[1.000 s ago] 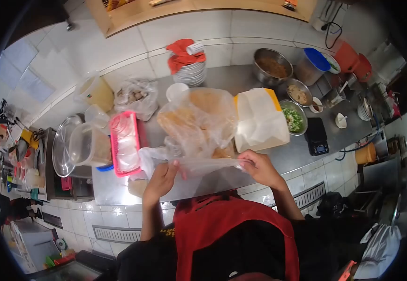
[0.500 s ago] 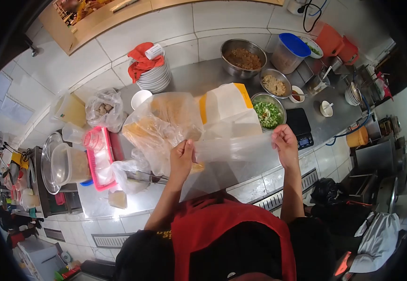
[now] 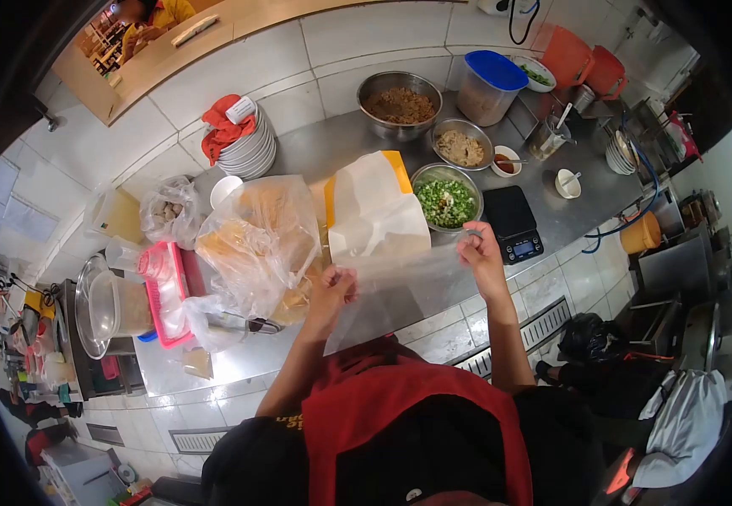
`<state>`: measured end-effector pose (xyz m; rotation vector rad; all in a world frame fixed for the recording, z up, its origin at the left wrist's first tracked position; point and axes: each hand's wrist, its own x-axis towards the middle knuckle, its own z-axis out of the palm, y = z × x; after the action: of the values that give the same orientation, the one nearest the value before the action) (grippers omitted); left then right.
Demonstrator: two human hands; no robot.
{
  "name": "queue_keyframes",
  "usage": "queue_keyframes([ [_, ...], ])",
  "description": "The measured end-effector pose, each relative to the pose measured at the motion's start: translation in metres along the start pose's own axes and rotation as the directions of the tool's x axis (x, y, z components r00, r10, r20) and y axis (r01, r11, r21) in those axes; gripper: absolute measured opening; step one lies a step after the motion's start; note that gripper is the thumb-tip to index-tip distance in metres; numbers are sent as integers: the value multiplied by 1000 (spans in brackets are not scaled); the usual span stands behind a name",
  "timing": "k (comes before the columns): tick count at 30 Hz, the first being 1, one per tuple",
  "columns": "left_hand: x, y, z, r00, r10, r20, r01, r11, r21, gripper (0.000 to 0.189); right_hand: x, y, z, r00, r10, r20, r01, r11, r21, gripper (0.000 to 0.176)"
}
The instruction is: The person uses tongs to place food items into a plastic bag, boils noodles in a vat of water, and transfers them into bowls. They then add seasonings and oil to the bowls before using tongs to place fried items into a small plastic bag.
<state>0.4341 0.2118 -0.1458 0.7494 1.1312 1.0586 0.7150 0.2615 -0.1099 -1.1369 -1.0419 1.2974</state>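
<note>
My left hand (image 3: 332,293) and my right hand (image 3: 482,253) each pinch one end of a thin clear plastic sheet (image 3: 406,268), stretched between them over the counter's front edge. Just beyond it lies white paper (image 3: 374,221) with yellow edges. Close to my left hand rests a large clear plastic bag (image 3: 256,244) with something orange-yellow inside. My right hand is just in front of a metal bowl of chopped greens (image 3: 446,202). To the right of that bowl is a black digital scale (image 3: 508,221).
Metal bowls of brown filling (image 3: 400,105) and pale minced food (image 3: 460,146) stand at the back, beside a blue-lidded tub (image 3: 482,93). Stacked plates (image 3: 248,152), a pink basket (image 3: 165,291) and a clear container (image 3: 121,305) are at left. A person (image 3: 159,21) shows through the opening.
The view has shifted, so the counter items appear further left. Both hands still hold the plastic sheet, now a little closer together and with less of it visible.
</note>
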Motion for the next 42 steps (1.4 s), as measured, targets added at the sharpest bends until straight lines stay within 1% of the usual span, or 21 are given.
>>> queue_keyframes([
  [1,2,1,-1,1000,-10,-27,9,1000,-29,25,6,4,1,999,-45,-26,45,999,19,29],
  [5,-1,0,-1,988,-139,-73,128,982,-142,22,22,17,8,980,-162,-112,149,981,-122,22],
  [8,-2,-5,-9,981,-183,-67,181,983,-44,23,24,21,18,982,-156,-104,137,976,-169,22],
  [9,0,-12,-9,984,56,-170,-25,984,179,23,25,23,17,986,-145,-88,128,976,-175,22],
  [10,4,-21,-3,929,305,-210,-201,891,408,23,26,24,16,988,-136,-74,120,976,-183,23],
  [11,8,-26,0,822,538,-185,-329,714,618,22,27,24,17,993,-114,-34,107,980,-167,20],
  [14,14,6,10,732,666,142,-476,350,807,21,27,26,14,994,-82,68,92,981,-173,13],
  [15,25,-3,2,814,581,22,-460,621,634,18,29,27,11,991,-96,94,114,973,-203,11],
  [16,44,-21,-12,888,456,-62,-398,828,396,16,30,28,7,986,-111,121,137,963,-232,11],
  [17,57,-29,-20,946,307,-101,-295,948,116,14,31,26,1,977,-128,168,175,936,-305,15],
  [19,63,-5,-16,956,215,-201,-183,969,167,18,32,22,-9,953,-153,263,259,861,-438,25],
  [20,67,5,-16,953,165,-253,-119,975,189,20,31,21,-7,960,-120,252,221,879,-423,30],
  [23,99,2,-22,872,438,-218,-295,825,481,27,22,11,2,977,-52,207,136,900,-414,40],
  [26,89,25,-6,710,654,-262,-359,655,665,31,19,-1,21,984,-93,151,156,861,-485,43],
  [29,60,54,15,511,801,-312,-465,563,683,34,20,-6,34,985,-97,140,158,828,-538,45],
  [32,49,41,30,667,739,-95,-514,548,660,38,24,-3,39,983,-66,174,154,812,-563,46],
  [34,54,14,47,717,665,208,-635,501,587,37,27,10,41,980,-82,184,176,793,-583,46],
  [36,53,-3,63,806,540,243,-560,561,610,33,28,1,45,987,11,160,89,792,-604,47],
  [39,76,-30,63,870,469,151,-404,505,763,36,32,-1,44,983,86,164,32,791,-611,45],
  [40,83,-32,54,915,352,198,-360,485,797,45,35,-1,44,980,96,175,31,793,-608,45],
  [42,88,-39,38,971,168,173,-227,397,889,53,34,-9,50,976,144,166,1,751,-660,45],
])
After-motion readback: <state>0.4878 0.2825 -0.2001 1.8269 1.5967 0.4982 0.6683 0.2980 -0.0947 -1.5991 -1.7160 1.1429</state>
